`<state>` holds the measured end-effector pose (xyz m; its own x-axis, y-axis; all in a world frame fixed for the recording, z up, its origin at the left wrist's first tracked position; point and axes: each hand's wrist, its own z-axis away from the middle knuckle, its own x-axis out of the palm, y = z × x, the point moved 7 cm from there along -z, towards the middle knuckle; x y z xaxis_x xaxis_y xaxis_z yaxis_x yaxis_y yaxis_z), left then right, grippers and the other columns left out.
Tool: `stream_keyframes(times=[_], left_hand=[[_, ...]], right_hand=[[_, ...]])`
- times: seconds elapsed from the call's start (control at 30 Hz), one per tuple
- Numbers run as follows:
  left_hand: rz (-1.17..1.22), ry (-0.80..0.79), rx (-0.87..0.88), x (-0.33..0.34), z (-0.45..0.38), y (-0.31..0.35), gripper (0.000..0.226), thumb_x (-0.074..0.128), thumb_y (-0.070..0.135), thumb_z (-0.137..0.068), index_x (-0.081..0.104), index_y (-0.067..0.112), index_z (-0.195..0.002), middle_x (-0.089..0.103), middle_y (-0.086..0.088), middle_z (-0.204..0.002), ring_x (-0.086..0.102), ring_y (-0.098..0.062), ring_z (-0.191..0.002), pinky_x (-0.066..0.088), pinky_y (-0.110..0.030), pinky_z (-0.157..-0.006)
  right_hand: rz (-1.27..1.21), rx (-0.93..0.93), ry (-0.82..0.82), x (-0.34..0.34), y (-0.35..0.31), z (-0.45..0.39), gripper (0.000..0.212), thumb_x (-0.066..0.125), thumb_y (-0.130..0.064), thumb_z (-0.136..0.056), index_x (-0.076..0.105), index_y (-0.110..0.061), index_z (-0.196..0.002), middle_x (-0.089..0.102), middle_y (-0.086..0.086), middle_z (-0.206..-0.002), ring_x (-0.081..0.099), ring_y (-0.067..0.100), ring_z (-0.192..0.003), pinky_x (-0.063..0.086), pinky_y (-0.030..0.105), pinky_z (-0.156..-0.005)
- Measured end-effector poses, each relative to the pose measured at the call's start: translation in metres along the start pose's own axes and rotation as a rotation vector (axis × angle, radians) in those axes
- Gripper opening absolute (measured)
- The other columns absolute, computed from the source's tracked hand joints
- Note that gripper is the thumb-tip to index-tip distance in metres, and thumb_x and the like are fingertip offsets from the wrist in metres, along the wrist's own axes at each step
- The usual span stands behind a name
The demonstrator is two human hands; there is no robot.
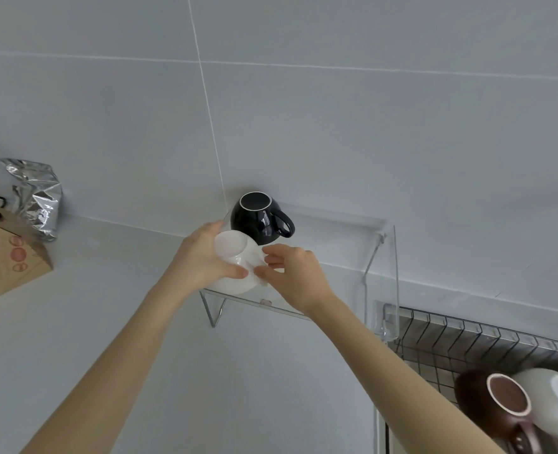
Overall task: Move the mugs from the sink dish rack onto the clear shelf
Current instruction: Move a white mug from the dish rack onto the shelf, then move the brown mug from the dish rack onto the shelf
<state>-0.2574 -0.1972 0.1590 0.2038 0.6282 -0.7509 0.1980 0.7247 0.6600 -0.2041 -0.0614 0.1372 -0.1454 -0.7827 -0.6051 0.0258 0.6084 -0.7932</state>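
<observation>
A white mug [235, 257] is held upside down at the front left of the clear shelf [353, 237]. My left hand [202, 260] wraps its left side, and my right hand [295, 273] pinches its right side, where the handle is hidden by my fingers. Whether the mug rests on the shelf I cannot tell. Behind it a black mug [261, 219] stands upside down on the shelf, handle to the right. In the wire dish rack [451, 339] at the bottom right lie a brown mug [497, 407] and another white mug [552, 407], both bottom up.
The shelf stands on thin metal legs [213, 309] over a white counter, against a tiled wall. At the far left sit a crumpled foil bag [37, 198] and a brown paper box [5, 257]. The right half of the shelf holds nothing.
</observation>
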Motion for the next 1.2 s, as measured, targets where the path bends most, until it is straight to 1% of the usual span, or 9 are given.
stream_keyframes(times=[0.1,0.2,0.3,0.53,0.67,0.8,0.9,1.03,1.2], left_hand=[[-0.053,0.053,0.199,0.011,0.007,0.045,0.09,0.083,0.024,-0.056,0.039,0.014,-0.134,0.043,-0.007,-0.137,0.035,-0.024,-0.133,0.027,-0.026,-0.1],[-0.037,-0.043,0.334,0.046,0.021,0.089,0.086,0.08,0.029,-0.061,0.038,0.018,-0.135,0.033,-0.004,-0.148,0.023,-0.018,-0.141,0.018,-0.024,-0.11],[0.022,-0.157,0.496,0.086,0.044,0.136,0.084,0.078,0.032,-0.064,0.037,0.023,-0.136,0.035,0.0,-0.148,0.021,-0.012,-0.142,0.013,-0.016,-0.108],[0.176,-0.6,0.546,0.219,0.095,0.192,0.068,0.072,0.026,-0.073,0.041,0.024,-0.134,0.05,0.004,-0.139,0.047,-0.004,-0.123,0.035,-0.02,-0.102],[0.138,-0.74,0.47,0.3,0.103,0.19,0.068,0.071,0.023,-0.074,0.039,0.021,-0.135,0.046,-0.001,-0.142,0.044,-0.013,-0.128,0.035,-0.031,-0.107],[0.061,-0.798,0.408,0.357,0.098,0.18,0.074,0.072,0.022,-0.072,0.036,0.018,-0.136,0.041,-0.004,-0.145,0.038,-0.019,-0.133,0.029,-0.035,-0.108],[0.027,-0.808,0.373,0.386,0.091,0.172,0.083,0.075,0.02,-0.068,0.032,0.017,-0.138,0.037,-0.006,-0.148,0.034,-0.021,-0.135,0.027,-0.035,-0.11],[-0.018,-0.857,0.368,0.422,0.086,0.165,0.097,0.079,0.019,-0.062,0.024,0.019,-0.142,0.025,-0.004,-0.154,0.024,-0.02,-0.141,0.02,-0.037,-0.115],[-0.025,-0.917,0.365,0.451,0.088,0.166,0.107,0.082,0.014,-0.055,0.022,0.022,-0.142,0.019,-0.003,-0.156,0.02,-0.02,-0.142,0.019,-0.04,-0.117]], right_hand=[[-0.063,-0.023,0.057,-0.038,0.006,0.011,0.037,0.06,-0.019,-0.084,0.055,-0.012,-0.12,0.067,0.01,-0.114,0.061,0.016,-0.106,0.048,0.029,-0.095],[-0.085,-0.016,0.179,-0.088,0.024,0.032,0.03,0.057,-0.016,-0.086,0.059,-0.013,-0.115,0.068,0.004,-0.107,0.06,0.008,-0.095,0.045,0.003,-0.074],[-0.091,0.024,0.275,-0.135,0.051,0.061,0.025,0.058,-0.013,-0.086,0.062,-0.012,-0.11,0.065,-0.003,-0.098,0.06,0.007,-0.09,0.042,-0.005,-0.069],[-0.083,0.31,0.461,-0.207,0.161,0.158,0.023,0.06,-0.014,-0.085,0.063,-0.013,-0.108,0.068,0.0,-0.099,0.062,0.013,-0.093,0.043,0.012,-0.077],[-0.044,0.522,0.496,-0.216,0.225,0.207,0.026,0.059,-0.014,-0.085,0.062,-0.011,-0.111,0.066,0.001,-0.101,0.059,0.014,-0.095,0.041,0.025,-0.084],[-0.033,0.694,0.487,-0.206,0.278,0.239,0.028,0.056,-0.014,-0.087,0.06,-0.008,-0.114,0.064,0.009,-0.103,0.055,0.018,-0.091,0.04,0.028,-0.078],[-0.03,0.836,0.453,-0.189,0.309,0.258,0.03,0.06,-0.016,-0.083,0.06,-0.006,-0.111,0.067,0.015,-0.104,0.057,0.021,-0.082,0.044,0.026,-0.063],[0.008,0.894,0.383,-0.168,0.337,0.267,0.034,0.068,-0.021,-0.076,0.063,-0.008,-0.107,0.07,0.013,-0.099,0.062,0.024,-0.089,0.05,0.033,-0.076],[0.007,0.893,0.407,-0.163,0.346,0.268,0.024,0.068,-0.018,-0.075,0.063,-0.007,-0.096,0.066,0.006,-0.084,0.057,0.02,-0.079,0.039,0.027,-0.068]])
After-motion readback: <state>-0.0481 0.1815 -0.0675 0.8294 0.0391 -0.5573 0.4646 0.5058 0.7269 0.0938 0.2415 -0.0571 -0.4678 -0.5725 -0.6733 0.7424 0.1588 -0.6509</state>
